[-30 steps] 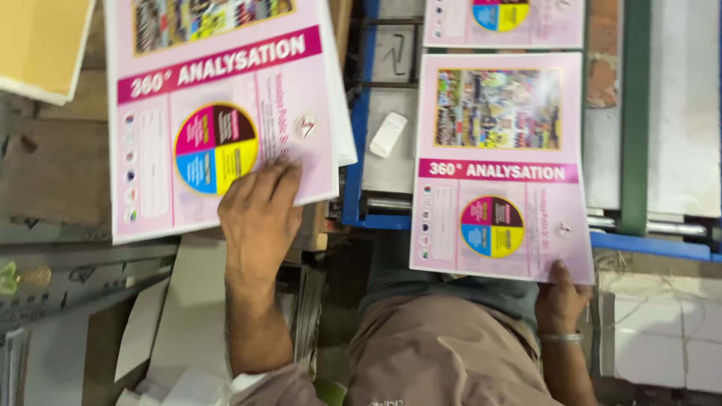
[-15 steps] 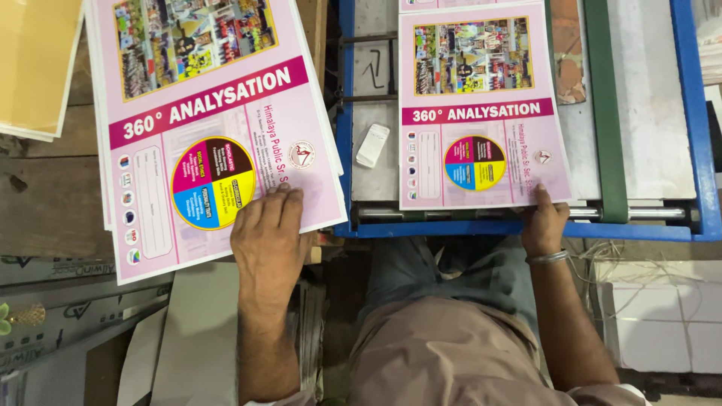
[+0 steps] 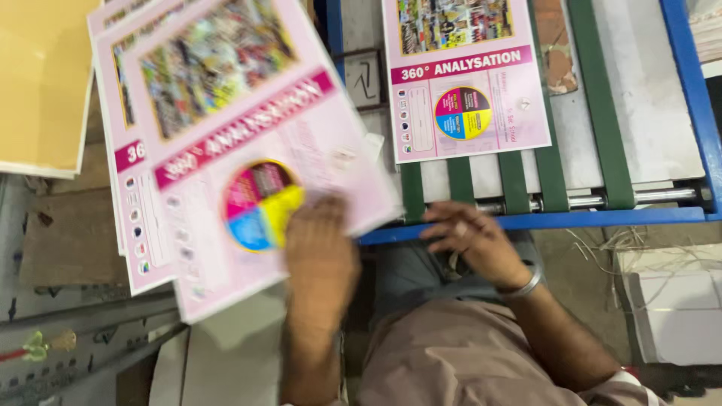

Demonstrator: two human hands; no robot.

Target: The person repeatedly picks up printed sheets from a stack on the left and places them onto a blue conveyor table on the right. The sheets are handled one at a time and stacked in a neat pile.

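While the nearest parts of the frame are taken first, each line is set out from near to far.

Right hand point(image 3: 472, 242): lifted off the sheet it pressed half a second ago; now seen at the lower centre, fingers loosely curled and apart, nothing held, resting by the blue metal frame edge point(image 3: 541, 219).

Left hand point(image 3: 320, 252): fingers spread flat on the top pink printed sheet point(image 3: 256, 150), which is blurred and has been swung askew since the earlier picture; a lift from the pink sheet stack point(image 3: 131, 225) is judged under way.

Fed pink printed sheet point(image 3: 466, 75): carried further up the green conveyor belts point(image 3: 556, 165), upper right, released.
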